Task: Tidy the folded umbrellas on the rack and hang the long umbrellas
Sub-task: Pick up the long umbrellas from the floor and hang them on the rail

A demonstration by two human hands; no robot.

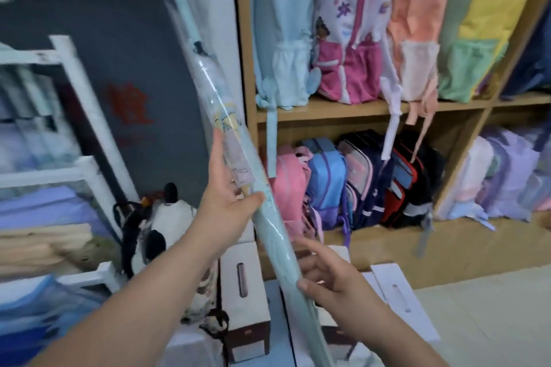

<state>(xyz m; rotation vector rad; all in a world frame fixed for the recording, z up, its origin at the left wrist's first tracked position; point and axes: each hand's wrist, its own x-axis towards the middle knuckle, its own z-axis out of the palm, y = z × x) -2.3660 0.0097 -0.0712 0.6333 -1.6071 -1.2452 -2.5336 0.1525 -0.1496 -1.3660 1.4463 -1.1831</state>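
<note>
A long pale-blue umbrella (208, 89) in a clear plastic sleeve runs diagonally from the top left down to the bottom centre. My left hand (226, 188) grips it at the middle, thumb across the front. Lower down, my right hand (331, 274) holds the shaft with thumb and curled fingers. The white rack (83, 92) stands at the left, its shelves stacked with blurred blue and purple folded items. The umbrella's top end reaches past the upper frame edge.
A wooden shelf unit (328, 110) full of backpacks fills the right side. A black-and-white plush toy (161, 226) sits on the floor beside the rack. White cartons (244, 292) lie below my hands. A grey board (134, 68) leans behind the rack.
</note>
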